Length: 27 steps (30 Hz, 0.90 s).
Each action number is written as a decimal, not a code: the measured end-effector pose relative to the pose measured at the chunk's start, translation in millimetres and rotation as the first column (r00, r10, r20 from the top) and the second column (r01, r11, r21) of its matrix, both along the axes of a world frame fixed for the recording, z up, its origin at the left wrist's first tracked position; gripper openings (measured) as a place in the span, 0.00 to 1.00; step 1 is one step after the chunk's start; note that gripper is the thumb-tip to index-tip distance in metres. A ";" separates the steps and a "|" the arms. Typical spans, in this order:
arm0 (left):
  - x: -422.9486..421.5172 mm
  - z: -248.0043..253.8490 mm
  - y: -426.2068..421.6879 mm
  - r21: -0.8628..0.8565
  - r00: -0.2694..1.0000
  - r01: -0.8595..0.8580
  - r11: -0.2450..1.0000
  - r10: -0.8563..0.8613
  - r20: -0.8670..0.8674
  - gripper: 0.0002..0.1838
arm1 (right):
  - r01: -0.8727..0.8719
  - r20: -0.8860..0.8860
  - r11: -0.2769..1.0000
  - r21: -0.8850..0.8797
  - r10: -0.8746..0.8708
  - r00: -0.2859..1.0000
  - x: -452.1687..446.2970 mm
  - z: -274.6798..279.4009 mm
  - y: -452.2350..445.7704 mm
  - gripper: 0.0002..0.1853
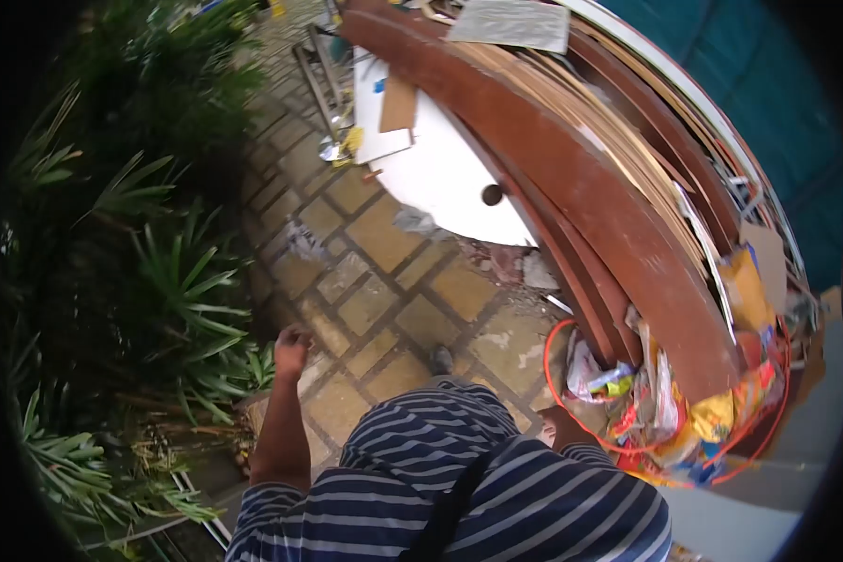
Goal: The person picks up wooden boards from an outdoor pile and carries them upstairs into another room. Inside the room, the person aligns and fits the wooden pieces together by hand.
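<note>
My left hand (293, 351) hangs out to the left, above the edge of the stone paving (377, 230) and beside the green plants (192, 290). Its fingers are loosely bent and a little apart, and I see nothing in them. Low by my right side, my right hand (550, 428) is partly covered by my striped shirt (421, 426). It is nearest to the orange hoop-like tube (547, 351), apart from it as far as I can see. The right fingers are too small and hidden to read. One dark shoe (441, 360) shows ahead of my body.
Long reddish-brown boards (571, 178) and thin wooden strips are piled along the right. A white panel with a round hole (450, 178) leans under them. Colourful plastic bags (712, 417) lie inside the orange tube. Rubble (506, 262) and a crumpled wrapper (304, 241) lie on the paving.
</note>
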<state>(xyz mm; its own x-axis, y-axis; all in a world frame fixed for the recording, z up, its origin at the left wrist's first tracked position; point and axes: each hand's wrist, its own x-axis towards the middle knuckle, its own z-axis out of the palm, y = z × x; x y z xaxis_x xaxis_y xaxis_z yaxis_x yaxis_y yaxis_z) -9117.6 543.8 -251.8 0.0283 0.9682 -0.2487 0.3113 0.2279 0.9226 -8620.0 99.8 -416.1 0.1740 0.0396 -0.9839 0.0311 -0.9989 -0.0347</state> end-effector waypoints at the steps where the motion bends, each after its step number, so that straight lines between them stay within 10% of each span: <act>1: 9.9 8.7 20.5 0.001 0.996 0.079 0.997 -0.079 -0.052 0.17 | 0.006 -0.008 1.000 0.012 -0.005 1.000 13.3 -0.9 48.7 0.18; 4: 27.8 21.0 88.7 0.043 0.984 0.058 0.997 -0.050 -0.168 0.21 | 0.160 0.039 0.987 0.012 -0.161 0.986 47.4 3.1 188.2 0.21; 6: 35.0 29.4 137.3 0.040 0.996 0.030 0.999 -0.026 -0.080 0.21 | -0.065 0.181 0.959 0.277 0.015 0.983 86.6 -32.0 278.5 0.21; 7: 44.6 46.0 157.3 0.056 0.999 -0.012 0.998 0.014 -0.039 0.21 | -0.284 0.334 0.907 0.311 0.175 0.926 92.2 -21.0 333.1 0.19; 9: 47.6 44.0 209.5 0.043 0.998 -0.047 0.998 0.046 0.038 0.21 | -0.138 0.274 0.875 0.464 0.006 0.962 78.9 63.5 443.4 0.19; 13: 43.8 25.0 336.0 0.079 0.987 -0.074 0.994 0.062 0.149 0.20 | -0.130 0.286 0.752 0.647 -0.081 0.955 105.6 -21.6 591.4 0.16; 19: 38.0 14.4 571.4 0.023 0.965 -0.187 0.982 0.179 0.194 0.17 | -0.060 0.208 0.982 0.179 0.022 0.978 28.9 -17.2 709.8 0.23; 20: 40.7 22.3 612.5 0.052 0.961 -0.179 0.982 0.164 0.221 0.17 | 0.152 -0.321 0.982 0.114 -0.109 0.941 52.4 -70.0 706.9 0.22; 27: 74.2 68.9 871.3 0.214 0.996 -0.021 0.977 0.002 0.085 0.21 | 0.031 -0.093 0.999 0.019 -0.029 0.995 16.6 -42.6 865.6 0.23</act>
